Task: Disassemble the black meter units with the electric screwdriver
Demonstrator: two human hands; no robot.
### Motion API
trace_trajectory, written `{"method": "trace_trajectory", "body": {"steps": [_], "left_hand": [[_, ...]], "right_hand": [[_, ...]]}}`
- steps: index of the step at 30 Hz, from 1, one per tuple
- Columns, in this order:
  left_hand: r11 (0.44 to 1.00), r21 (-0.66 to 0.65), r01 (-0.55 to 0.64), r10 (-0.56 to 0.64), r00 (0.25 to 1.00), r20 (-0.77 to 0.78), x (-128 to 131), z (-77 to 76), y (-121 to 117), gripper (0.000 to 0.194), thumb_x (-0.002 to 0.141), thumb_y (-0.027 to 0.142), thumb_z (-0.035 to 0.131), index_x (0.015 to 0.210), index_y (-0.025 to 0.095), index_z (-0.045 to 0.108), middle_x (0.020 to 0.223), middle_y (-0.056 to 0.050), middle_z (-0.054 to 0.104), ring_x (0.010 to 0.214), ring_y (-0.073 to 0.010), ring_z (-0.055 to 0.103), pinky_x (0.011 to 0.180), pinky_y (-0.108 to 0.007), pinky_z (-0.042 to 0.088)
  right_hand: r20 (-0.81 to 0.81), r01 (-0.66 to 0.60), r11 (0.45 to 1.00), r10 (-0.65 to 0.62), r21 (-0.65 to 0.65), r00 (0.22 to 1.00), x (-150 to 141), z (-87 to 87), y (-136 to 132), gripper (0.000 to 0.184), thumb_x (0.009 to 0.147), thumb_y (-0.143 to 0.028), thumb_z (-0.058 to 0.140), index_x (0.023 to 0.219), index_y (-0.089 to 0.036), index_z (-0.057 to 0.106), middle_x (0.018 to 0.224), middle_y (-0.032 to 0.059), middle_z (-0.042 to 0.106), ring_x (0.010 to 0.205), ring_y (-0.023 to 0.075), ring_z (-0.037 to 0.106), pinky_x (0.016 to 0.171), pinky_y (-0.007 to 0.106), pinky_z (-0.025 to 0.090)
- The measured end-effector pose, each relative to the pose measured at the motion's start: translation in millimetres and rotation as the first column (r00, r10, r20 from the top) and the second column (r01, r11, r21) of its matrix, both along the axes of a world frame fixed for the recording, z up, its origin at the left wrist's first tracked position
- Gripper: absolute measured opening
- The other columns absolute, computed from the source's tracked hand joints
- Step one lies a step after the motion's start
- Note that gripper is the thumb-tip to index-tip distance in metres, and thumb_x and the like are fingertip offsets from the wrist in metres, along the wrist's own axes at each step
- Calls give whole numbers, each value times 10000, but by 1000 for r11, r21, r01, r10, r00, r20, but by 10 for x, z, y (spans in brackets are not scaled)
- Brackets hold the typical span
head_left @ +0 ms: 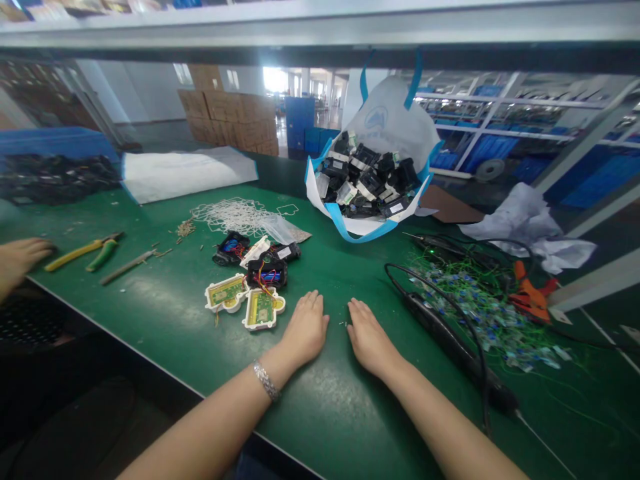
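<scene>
My left hand [306,328] lies flat, palm down, on the green table [320,393], holding nothing. Just left of it are two white-cased circuit boards [263,308], wired to black housings [267,274] with blue cells inside. Across a narrow gap, my right hand [370,337] also rests palm down with its fingers stretched out. A few tiny screw-like pieces [343,324] lie near its fingertips. Right of that hand is a black corded electric screwdriver [450,343], slanting across the table.
A white bag [373,220] full of black housings stands behind. Right are cut green wires [480,313], orange clamps [531,293], crumpled paper [525,223]. Left are white rings [235,215], yellow-green pliers [83,253], and another person's hand [23,260]. A shelf [320,27] hangs overhead.
</scene>
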State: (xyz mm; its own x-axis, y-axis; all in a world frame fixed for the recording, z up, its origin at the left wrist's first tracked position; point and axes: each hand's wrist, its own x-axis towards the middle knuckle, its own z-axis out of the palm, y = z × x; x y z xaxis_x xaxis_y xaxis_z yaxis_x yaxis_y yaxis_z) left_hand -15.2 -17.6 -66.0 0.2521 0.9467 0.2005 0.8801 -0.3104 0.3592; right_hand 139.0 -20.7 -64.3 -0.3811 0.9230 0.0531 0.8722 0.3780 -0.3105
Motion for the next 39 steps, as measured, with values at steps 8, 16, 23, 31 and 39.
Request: {"method": "trace_trajectory", "body": {"steps": [8,16,23,31,39], "left_hand": [[998,12,-59,57,989,139,-111,-33,-50,379,833,190,352,1165,49,467,1213,-154,460,1160,-224,382,1009,-387,302],[978,-51,200,-197,978,61,184,72,-83,403,848,219,388,1215,56,420,1274,-146,396,1201,-212,329,1031,-363,270],[883,-47,468,-432,847,311,360,123,-279,329,818,140,393,1114,140,535,1195,-76,496,1135,-162,414,1015,-301,305],[1000,-12,-12,17,571,820,-262,346,-423,227,801,247,460,958,156,596,1113,-72,554,1074,-191,472,981,-350,333],[624,-73,-778,496,322,806,-1304,411,-1165,191,710,269,554,864,167,602,890,-30,604,801,-172,551,748,-258,432]], "right_hand": [[-471,45,999,-47,-16,881,-50,44,-234,476,799,-148,262,1254,-58,370,1263,124,356,1172,194,322,1011,410,280],[-838,162,941,-339,-298,427,144,-186,-416,488,772,-361,406,1193,-118,367,1241,152,373,1132,256,372,987,486,273],[-869,260,919,-373,-297,326,85,-189,-359,500,766,-432,412,1139,-101,378,1199,178,403,1106,260,395,994,477,261],[-858,244,926,-363,-288,363,-52,-232,-205,514,719,-444,428,1104,-104,433,1154,161,450,1070,262,427,978,470,280],[-847,20,947,-295,-320,442,-376,-185,-152,433,694,-384,415,1014,-117,538,998,112,560,936,233,523,885,413,392]]}}
